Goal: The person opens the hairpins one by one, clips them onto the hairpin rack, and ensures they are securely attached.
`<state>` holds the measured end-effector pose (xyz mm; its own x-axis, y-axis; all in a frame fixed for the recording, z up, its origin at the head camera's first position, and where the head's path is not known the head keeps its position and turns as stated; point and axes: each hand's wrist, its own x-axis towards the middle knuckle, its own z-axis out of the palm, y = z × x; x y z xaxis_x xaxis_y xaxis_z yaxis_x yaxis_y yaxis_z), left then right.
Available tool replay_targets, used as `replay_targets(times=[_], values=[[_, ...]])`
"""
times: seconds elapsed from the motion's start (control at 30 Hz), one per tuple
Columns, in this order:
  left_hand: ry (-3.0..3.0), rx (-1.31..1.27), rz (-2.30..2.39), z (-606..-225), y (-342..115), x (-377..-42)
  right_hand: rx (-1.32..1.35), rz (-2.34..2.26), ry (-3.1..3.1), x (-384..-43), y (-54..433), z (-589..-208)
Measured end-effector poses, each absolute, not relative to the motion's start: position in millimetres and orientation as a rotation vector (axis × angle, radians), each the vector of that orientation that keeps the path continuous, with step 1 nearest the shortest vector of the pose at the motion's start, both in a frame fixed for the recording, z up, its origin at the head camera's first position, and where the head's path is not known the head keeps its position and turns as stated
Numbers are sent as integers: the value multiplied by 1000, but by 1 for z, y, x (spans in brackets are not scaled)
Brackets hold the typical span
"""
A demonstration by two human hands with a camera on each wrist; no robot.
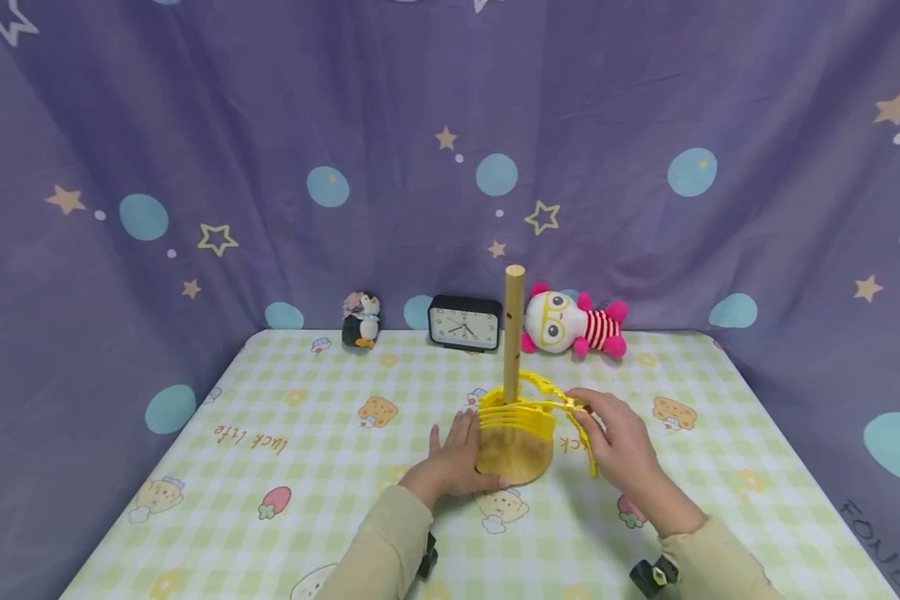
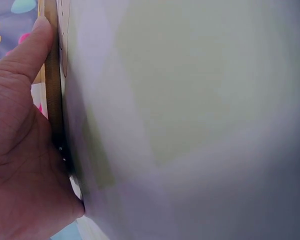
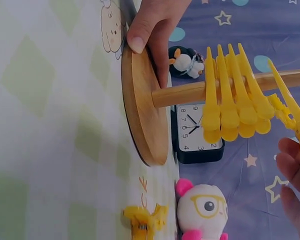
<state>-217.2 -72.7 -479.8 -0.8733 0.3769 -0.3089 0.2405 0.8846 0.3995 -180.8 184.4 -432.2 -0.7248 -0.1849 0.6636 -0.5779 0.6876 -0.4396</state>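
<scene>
A wooden stand (image 1: 513, 333) with a round base (image 3: 146, 110) and an upright pole is on the table. My left hand (image 1: 457, 462) grips the left side of the base, thumb at its front edge and fingers farther back. Several yellow hair clips (image 3: 235, 102) sit stacked around the pole, pointed ends to the left. Just above them, my right hand (image 1: 617, 433) pinches another yellow hair clip (image 3: 288, 97) by its handle end; its jaws are spread, one in front of the pole and a toothed one behind. One more yellow clip (image 3: 141, 220) lies right of the base.
Along the table's back edge are a penguin figure (image 1: 362, 321), a black alarm clock (image 1: 465, 323) and a pink-and-white plush toy (image 1: 573, 323) lying on its side. A checked cloth (image 1: 330, 467) covers the table. A purple curtain (image 1: 390, 100) hangs behind.
</scene>
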Motion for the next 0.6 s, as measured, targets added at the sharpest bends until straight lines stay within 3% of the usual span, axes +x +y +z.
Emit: replay_targets(times=[0.6], values=[[2688, 491, 509, -484, -75, -217, 669, 988, -2373, -200, 157, -434]])
